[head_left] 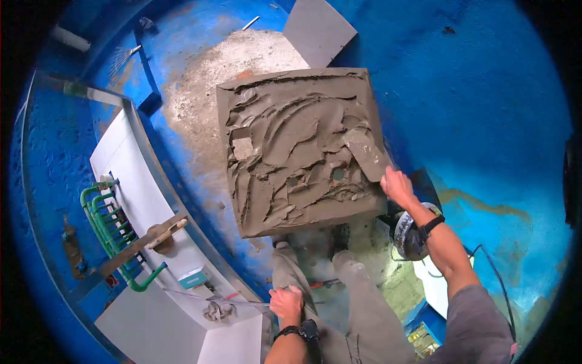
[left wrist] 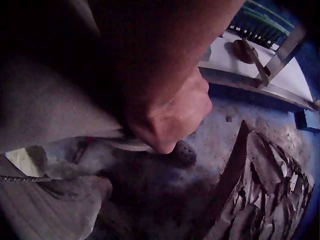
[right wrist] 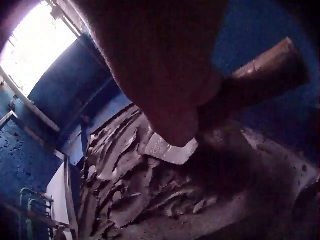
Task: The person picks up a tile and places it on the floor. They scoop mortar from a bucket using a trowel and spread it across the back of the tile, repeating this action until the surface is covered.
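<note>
My right hand [head_left: 399, 187] grips a trowel at the right edge of a square slab of wet grey mortar [head_left: 297, 133]. The smeared trowel blade [head_left: 365, 155] lies flat against the mortar, and its rounded brown handle [right wrist: 270, 67] sticks out behind the hand in the right wrist view. Ridges and sweeping marks cover the mortar, with a pale square patch [head_left: 242, 147] at left and small round hollows near the front. Low by the left knee, my left hand [head_left: 286, 302] is curled round a thin pale strip [head_left: 245, 301]; the fingers are mostly hidden in the left wrist view.
At left, a white panel [head_left: 130, 158] bears a green pipe rack [head_left: 106, 224], a wooden-handled tool [head_left: 163, 236], a small box [head_left: 193, 278] and a crumpled rag [head_left: 218, 311]. A bucket [head_left: 412, 233] stands under the right forearm. A grey board [head_left: 318, 30] lies beyond the slab.
</note>
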The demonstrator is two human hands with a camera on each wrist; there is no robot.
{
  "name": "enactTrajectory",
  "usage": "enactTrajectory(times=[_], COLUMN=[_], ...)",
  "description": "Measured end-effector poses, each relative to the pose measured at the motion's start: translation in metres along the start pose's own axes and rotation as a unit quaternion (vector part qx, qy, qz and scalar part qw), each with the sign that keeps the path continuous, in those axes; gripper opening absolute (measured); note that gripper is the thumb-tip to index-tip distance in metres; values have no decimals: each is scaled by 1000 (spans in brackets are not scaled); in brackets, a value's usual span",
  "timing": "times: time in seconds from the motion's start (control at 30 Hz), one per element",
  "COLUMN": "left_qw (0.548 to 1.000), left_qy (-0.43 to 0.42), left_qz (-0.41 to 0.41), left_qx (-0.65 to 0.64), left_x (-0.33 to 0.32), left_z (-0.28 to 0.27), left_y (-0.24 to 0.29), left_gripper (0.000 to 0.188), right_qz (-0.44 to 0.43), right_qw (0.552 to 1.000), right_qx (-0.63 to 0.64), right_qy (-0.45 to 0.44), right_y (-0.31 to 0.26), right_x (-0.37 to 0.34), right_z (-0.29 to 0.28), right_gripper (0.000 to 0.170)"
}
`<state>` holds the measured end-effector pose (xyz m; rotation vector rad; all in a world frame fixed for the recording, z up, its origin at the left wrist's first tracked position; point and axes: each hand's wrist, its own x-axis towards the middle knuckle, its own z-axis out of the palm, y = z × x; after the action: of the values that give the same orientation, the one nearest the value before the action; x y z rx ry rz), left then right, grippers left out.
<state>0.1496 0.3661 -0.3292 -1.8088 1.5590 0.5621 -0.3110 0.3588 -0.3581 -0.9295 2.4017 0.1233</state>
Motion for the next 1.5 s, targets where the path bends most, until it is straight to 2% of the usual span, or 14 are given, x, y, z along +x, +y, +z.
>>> enactTrajectory(times=[0.13,0.27,0.3,0.37,0.43,0.53,0.67,0.87,1.0,1.1,1.17,1.33,1.43,1.5], left_qw=[1000,1000,1000,999,999,998,998,998,997,997,997,997,997,997], left_qy=[-4,2,4,9,13,15,16,31,38,37,37,33,21,19], left_qz=[5,14,10,8,22,21,22,34,33,36,34,36,37,30], left_qx=[16,23,29,41,45,55,56,45,57,57,50,55,71,70], left_x=[-2,-3,-3,-3,-4,-3,-3,-2,-5,-2,0,-1,-2,-3], left_z=[1,9,9,8,6,8,10,16,10,17,17,13,8,10], left_y=[4,4,5,7,8,12,13,6,7,1,5,7,9,8], left_gripper=[46,46,46,46,47,48,48,48,46,46,48,48,48,48], right_qz=[86,196,197,142,-9,-1,-93,29,45,122,156,-95,-127,-43], right_qw=[977,778,778,803,952,998,967,997,992,947,905,995,960,977], right_qx=[195,595,595,570,299,58,-147,55,65,275,396,18,-170,-127], right_qy=[26,-51,-50,-103,66,10,187,42,102,111,-12,16,183,168], right_y=[-3,-82,-101,-116,-114,-104,-27,-6,2,-2,-19,-17,25,27], right_x=[-38,-66,-63,-54,-45,-50,-9,-6,2,16,15,25,78,92], right_z=[68,116,123,125,150,99,85,42,48,43,47,33,34,-8], right_gripper=[32,23,23,21,15,11,4,23,31,30,29,22,5,11])
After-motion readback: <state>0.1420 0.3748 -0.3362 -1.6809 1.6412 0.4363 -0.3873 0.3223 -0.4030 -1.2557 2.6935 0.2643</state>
